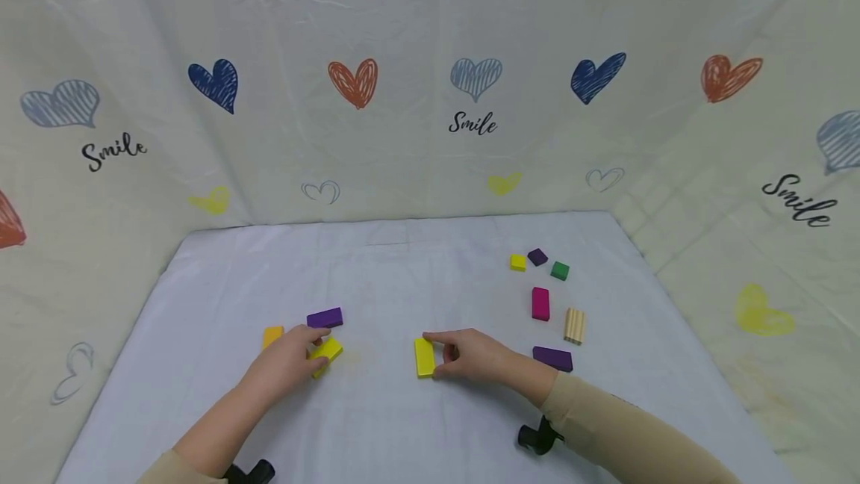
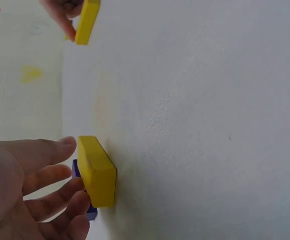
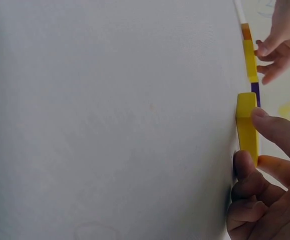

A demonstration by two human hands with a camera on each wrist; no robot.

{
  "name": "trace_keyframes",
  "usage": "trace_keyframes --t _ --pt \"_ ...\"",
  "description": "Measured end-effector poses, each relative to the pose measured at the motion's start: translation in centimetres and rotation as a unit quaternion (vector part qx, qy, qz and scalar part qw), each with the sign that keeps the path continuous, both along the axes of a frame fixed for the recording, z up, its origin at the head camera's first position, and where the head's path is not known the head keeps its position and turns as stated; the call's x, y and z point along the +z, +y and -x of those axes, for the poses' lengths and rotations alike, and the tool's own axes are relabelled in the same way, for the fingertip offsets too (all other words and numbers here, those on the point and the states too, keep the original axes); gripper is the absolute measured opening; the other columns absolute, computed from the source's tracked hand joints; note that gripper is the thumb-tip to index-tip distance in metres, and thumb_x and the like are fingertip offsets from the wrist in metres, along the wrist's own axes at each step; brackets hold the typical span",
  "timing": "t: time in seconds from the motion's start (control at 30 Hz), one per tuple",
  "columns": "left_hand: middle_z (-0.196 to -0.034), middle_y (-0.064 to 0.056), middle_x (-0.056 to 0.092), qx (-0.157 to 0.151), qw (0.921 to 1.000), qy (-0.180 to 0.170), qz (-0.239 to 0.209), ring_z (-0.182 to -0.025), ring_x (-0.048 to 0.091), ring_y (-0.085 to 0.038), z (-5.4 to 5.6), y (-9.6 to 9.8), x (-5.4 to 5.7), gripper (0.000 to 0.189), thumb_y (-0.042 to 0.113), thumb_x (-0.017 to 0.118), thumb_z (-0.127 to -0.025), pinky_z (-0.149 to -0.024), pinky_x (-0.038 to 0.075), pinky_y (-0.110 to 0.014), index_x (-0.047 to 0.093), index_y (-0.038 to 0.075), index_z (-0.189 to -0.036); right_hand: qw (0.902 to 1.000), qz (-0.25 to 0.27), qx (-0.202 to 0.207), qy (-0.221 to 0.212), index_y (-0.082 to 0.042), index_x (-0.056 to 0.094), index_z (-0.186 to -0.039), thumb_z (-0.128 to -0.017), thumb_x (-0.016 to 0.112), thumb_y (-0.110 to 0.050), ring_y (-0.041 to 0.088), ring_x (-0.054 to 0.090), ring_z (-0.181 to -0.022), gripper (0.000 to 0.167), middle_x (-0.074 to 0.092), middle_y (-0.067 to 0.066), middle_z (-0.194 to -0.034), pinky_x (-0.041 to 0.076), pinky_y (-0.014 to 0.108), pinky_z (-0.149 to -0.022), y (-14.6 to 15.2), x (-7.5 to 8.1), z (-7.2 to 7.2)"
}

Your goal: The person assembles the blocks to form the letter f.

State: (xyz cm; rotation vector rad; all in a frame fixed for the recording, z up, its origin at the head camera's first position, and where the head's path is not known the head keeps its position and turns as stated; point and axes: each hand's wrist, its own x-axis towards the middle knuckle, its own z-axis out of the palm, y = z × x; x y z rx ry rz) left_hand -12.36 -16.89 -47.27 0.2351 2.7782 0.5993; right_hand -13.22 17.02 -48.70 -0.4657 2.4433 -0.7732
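On the left side of the white cloth, my left hand [image 1: 287, 361] hovers over a yellow block [image 1: 327, 353], thumb and fingers loosely bent and spread above it. In the left wrist view, the thumb tip lies right by one end of this block [image 2: 97, 172]. My right hand [image 1: 473, 355] pinches a second yellow block [image 1: 425, 358] lengthwise, index finger at its far end and thumb at its near end. The right wrist view shows that block [image 3: 247, 122] low at the cloth. Close to the left hand are a purple block [image 1: 325, 317] and a partly hidden orange block [image 1: 272, 335].
To the right lie another purple block [image 1: 552, 358], a ribbed wooden piece [image 1: 574, 326] and a magenta block [image 1: 540, 304]. Farther back sit small yellow [image 1: 518, 263], dark purple [image 1: 537, 257] and green [image 1: 561, 270] cubes. A heart-printed curtain [image 1: 416, 155] borders the table.
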Motion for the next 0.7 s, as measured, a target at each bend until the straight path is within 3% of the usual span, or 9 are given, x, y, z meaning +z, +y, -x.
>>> trace_keyframes --t 0.1,0.3,0.7 --pt "-0.115 -0.008 0.066 -0.007 0.9999 -0.001 0.014 -0.108 0.063 -0.029 0.09 0.15 -0.24 0.046 0.022 0.076 -0.088 -0.093 0.05 -0.052 0.064 0.01 -0.131 1.0 -0.004 -0.001 -0.001 -0.028 0.052 -0.146 -0.085 0.079 -0.033 0.011 0.052 -0.072 0.067 0.057 -0.005 -0.078 0.046 0.023 -0.063 -0.1 0.0 -0.01" --pt "-0.115 -0.009 0.066 -0.012 0.9994 -0.002 0.031 -0.108 0.062 -0.03 0.24 0.27 -0.18 0.044 0.021 0.074 -0.09 -0.093 0.05 -0.053 0.064 0.01 -0.131 1.0 -0.007 -0.002 -0.001 -0.029 0.052 -0.145 -0.084 0.08 -0.033 0.011 0.052 -0.071 0.067 0.057 -0.005 -0.077 0.045 0.023 -0.062 -0.17 -0.06 0.02" --pt "-0.125 -0.013 0.064 -0.021 0.9996 -0.006 0.02 -0.117 0.059 -0.034 0.41 0.39 -0.49 0.046 0.016 0.072 -0.089 -0.097 0.047 -0.054 0.062 0.008 -0.133 1.0 -0.004 -0.004 0.001 -0.029 0.053 -0.145 -0.084 0.08 -0.034 0.011 0.052 -0.071 0.067 0.057 -0.006 -0.077 0.044 0.023 -0.061 0.03 -0.28 0.09"
